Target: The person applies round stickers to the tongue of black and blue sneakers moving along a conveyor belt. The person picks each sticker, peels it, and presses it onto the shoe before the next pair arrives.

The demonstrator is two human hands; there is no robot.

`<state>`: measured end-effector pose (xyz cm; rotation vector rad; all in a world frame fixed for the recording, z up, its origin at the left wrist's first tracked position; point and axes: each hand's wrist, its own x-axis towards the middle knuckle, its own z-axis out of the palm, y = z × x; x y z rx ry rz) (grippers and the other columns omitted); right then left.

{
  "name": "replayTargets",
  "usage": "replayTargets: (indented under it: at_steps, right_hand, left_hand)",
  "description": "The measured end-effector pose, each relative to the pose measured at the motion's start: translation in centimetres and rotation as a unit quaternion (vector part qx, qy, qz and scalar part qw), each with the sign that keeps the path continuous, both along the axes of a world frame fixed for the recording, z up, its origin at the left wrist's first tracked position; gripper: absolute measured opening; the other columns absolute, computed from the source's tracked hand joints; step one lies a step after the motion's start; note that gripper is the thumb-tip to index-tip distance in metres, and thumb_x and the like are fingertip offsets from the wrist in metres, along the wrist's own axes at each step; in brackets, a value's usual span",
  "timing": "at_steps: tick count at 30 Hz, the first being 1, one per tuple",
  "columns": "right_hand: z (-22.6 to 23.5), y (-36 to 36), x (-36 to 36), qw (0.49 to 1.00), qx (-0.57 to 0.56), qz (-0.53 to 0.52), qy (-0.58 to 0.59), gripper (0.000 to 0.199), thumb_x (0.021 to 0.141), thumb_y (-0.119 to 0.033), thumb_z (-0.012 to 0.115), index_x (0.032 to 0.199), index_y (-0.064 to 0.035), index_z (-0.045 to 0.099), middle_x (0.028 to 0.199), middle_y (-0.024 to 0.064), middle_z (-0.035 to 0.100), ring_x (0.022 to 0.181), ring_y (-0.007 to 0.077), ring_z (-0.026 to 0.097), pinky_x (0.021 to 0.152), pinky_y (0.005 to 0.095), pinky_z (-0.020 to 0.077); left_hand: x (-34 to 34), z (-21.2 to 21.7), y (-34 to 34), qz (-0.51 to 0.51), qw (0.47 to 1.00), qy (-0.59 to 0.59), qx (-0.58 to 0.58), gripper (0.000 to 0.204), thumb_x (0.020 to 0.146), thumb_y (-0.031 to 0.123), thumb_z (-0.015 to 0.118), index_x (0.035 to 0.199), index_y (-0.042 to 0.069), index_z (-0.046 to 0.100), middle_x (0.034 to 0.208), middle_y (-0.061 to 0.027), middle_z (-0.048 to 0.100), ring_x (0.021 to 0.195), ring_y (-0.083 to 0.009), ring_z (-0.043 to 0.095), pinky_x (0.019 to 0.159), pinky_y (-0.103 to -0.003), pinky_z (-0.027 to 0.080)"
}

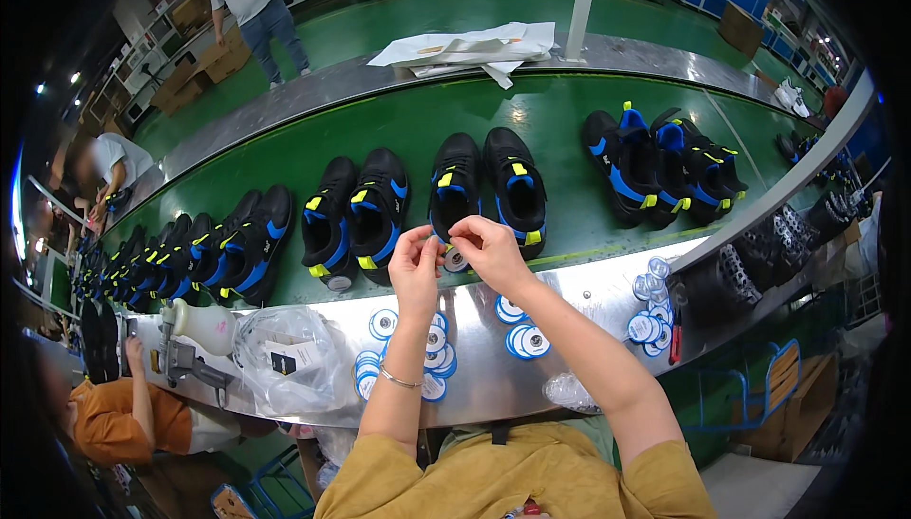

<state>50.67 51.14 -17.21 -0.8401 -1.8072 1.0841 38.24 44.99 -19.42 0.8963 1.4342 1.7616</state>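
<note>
Both of my hands are raised at the heel of a black, blue and lime shoe (454, 177) on the green belt. My left hand (416, 261) has its thumb and fingertips pinched together; whatever thin thing they grip is too small to make out. Close beside it, my right hand (491, 251) is closed in a pinch with a round tag (455, 261) at its fingertips. The matching shoe (516, 189) stands just to the right. Blue-rimmed round tags (436, 356) lie spread near my left forearm, and another cluster of tags (526, 341) sits between my arms.
More shoes line the belt: a pair (356, 211) at left, a long row (204, 249) beyond, a group (660, 163) at right. The steel ledge holds a clear plastic bag (289, 358), further tags (650, 324) and a red-handled tool (676, 341). A metal post (788, 182) slants at right.
</note>
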Motion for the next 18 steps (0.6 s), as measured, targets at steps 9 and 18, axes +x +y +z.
replayTargets:
  at_steps: [9, 18]
  right_hand:
    - [-1.0, 0.7, -0.2, 0.969, -0.204, 0.086, 0.110, 0.007, 0.083, 0.001, 0.065, 0.090, 0.0006, 0.066, 0.083, 0.0036, 0.066, 0.076, 0.0080, 0.060, 0.068, 0.0225, 0.0486]
    - [-1.0, 1.1, -0.5, 0.966, -0.208, 0.127, 0.090, 0.009, 0.081, -0.001, 0.067, 0.088, -0.0006, 0.062, 0.079, 0.0013, 0.062, 0.073, 0.0073, 0.057, 0.066, 0.0225, 0.0472]
  left_hand:
    - [-1.0, -0.1, -1.0, -0.053, 0.998, -0.011, -0.015, 0.017, 0.089, 0.003, 0.060, 0.104, 0.002, 0.070, 0.085, -0.0004, 0.065, 0.066, -0.0046, 0.049, 0.057, -0.017, 0.038]
    - [-1.3, 0.3, -0.9, -0.078, 0.996, -0.041, -0.005, 0.021, 0.087, 0.002, 0.063, 0.108, 0.002, 0.064, 0.088, -0.0003, 0.065, 0.073, -0.0045, 0.055, 0.059, -0.017, 0.036]
